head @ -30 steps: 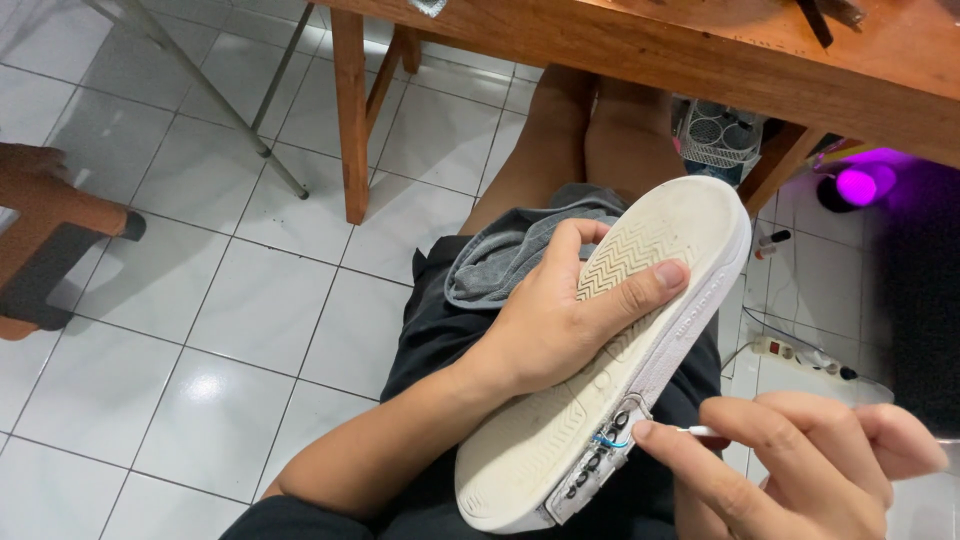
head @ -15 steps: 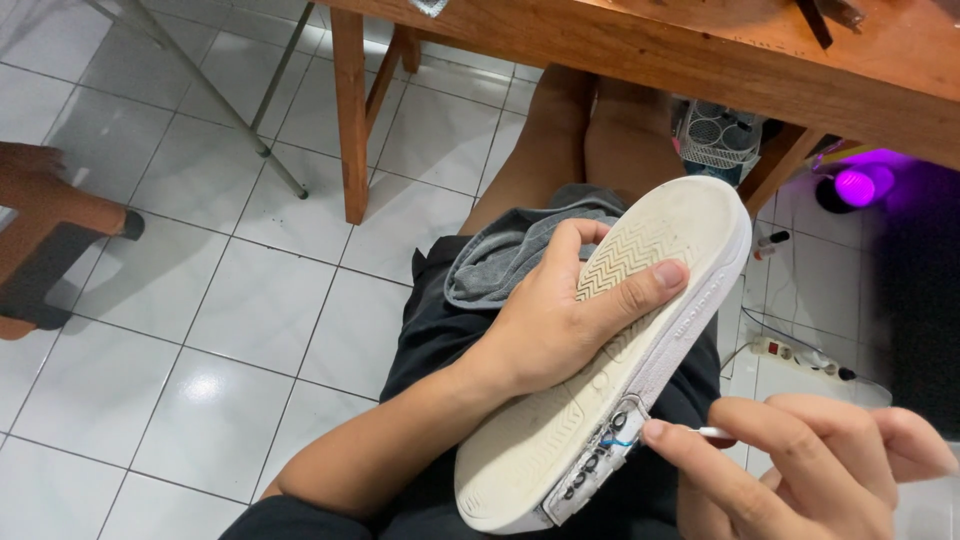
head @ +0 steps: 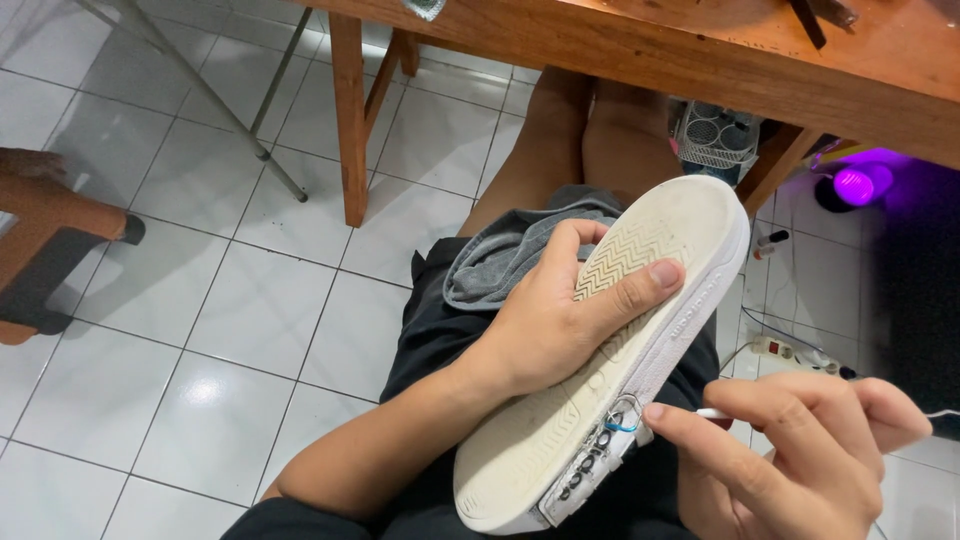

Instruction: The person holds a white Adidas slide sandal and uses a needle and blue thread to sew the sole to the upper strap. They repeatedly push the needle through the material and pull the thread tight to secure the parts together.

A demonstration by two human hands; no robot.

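Head view: left hand (head: 560, 320) grips a white shoe (head: 610, 350) sole-up across the lap, thumb pressed on the tread. Right hand (head: 800, 460), just beside the shoe's heel edge, pinches a thin white tool (head: 712, 412), its tip hidden near the sidewall. Grey cloth (head: 510, 255) lies under the left fingers.

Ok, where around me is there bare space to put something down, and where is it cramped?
Bare white floor tiles lie open between the table leg, the wooden stool and your lap. It is crowded to your right: a power strip, a marker and a purple lamp. Both the left hand and right hand are busy on the shoe.
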